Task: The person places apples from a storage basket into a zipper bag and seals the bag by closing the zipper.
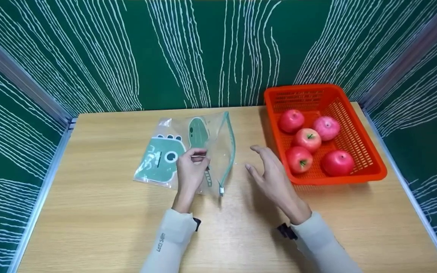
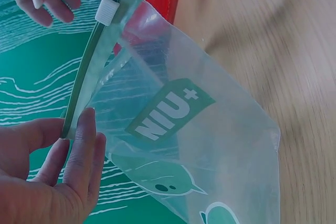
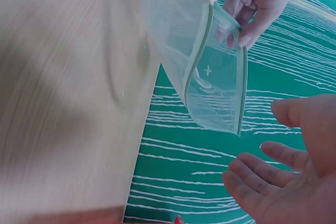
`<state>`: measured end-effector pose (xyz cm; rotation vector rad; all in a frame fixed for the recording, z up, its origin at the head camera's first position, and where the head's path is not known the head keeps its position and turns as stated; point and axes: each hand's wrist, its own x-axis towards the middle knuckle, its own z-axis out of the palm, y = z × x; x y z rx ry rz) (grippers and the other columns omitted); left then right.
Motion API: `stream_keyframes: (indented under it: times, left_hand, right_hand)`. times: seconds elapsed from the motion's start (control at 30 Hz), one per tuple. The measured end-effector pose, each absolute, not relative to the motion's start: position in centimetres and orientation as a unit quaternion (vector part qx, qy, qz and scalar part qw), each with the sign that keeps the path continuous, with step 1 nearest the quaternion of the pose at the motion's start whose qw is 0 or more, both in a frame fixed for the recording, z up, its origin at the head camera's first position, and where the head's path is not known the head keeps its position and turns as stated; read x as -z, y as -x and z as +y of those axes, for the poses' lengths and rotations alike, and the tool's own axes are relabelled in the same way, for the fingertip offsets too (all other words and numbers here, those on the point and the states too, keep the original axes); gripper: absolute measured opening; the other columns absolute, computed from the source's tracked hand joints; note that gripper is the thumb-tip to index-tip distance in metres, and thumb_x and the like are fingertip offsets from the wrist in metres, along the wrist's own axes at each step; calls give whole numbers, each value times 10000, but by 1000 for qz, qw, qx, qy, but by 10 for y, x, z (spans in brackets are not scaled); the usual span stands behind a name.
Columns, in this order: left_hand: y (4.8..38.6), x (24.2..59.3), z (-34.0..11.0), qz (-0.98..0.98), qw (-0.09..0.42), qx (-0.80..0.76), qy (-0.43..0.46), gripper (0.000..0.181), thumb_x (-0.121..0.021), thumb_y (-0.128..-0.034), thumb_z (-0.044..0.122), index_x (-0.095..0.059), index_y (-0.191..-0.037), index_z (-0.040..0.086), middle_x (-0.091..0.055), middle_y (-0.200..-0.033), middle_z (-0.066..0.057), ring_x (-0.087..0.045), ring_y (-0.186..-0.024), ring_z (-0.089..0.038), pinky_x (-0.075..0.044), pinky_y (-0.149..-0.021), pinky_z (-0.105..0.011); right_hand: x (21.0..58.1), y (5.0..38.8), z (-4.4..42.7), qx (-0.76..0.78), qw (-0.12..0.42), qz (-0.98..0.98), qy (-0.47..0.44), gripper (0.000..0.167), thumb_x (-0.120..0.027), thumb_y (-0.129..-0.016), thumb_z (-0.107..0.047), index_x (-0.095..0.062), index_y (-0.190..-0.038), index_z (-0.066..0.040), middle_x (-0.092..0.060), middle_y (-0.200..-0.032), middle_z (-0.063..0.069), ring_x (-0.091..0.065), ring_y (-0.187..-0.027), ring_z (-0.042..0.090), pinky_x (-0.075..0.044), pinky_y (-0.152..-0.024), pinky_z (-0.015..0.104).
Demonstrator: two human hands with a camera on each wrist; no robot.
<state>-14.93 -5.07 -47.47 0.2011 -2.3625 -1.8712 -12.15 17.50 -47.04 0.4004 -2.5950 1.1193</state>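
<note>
A clear zip bag (image 1: 157, 163) with green cartoon prints lies towards the left-middle of the table, its zip edge raised on the right. My left hand (image 1: 190, 172) pinches the bag near its zip edge between thumb and fingers, as the left wrist view shows. A white slider (image 2: 106, 11) sits at one end of the green zip, and in the right wrist view the bag's mouth (image 3: 215, 98) gapes. Between bag and basket, my right hand (image 1: 275, 184) hovers with fingers spread, touching nothing. No contents can be made out inside the bag.
At the back right stands an orange-red plastic basket (image 1: 340, 181) holding several red apples (image 1: 338, 163). Green walls (image 1: 211, 49) with white wavy lines rise behind the wooden table (image 1: 101, 212) and on both sides, with metal posts in the corners.
</note>
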Motion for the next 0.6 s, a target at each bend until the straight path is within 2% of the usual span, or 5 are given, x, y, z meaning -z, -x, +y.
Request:
stream_keyframes:
  times: [0.4, 0.6]
  left_hand:
    - [149, 479, -51, -780, 81, 618, -52, 216, -709, -899, -66, -750, -1111, -56, -730, -1086, -262, -744, -934, -317, -646, -706, -297]
    - [149, 479, -50, -781, 78, 618, -54, 220, -705, -908, -70, -743, -1124, -55, -727, -1100, -250, -738, -950, -320, -649, -732, -312]
  right_hand:
    - [466, 122, 205, -374, 97, -915, -116, 538, -756, -977, -113, -550, -1458, 10, -570, -1487, 203, -532, -1367, 373, -439, -1169, 565]
    - [467, 124, 221, -371, 114, -913, -124, 508, -747, -976, -76, -566, -1439, 28, -564, -1483, 231, -518, -1374, 397, -420, -1173, 586]
